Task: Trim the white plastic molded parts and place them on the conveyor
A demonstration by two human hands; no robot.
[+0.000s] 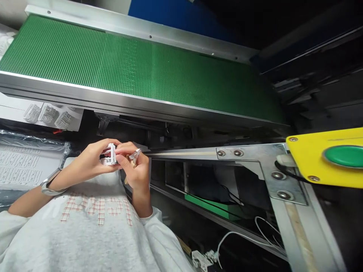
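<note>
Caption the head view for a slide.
Left hand and right hand hold a small white part in front of a green ribbed belt.

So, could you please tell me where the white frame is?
In the head view, the white frame is left of centre, held between left hand and right hand, below the green belt.

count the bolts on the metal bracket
4 on the bracket: a left bolt and a second bolt along its top strip, then a third bolt and a fourth bolt below, near the yellow box. Others may be hidden behind it.
</note>
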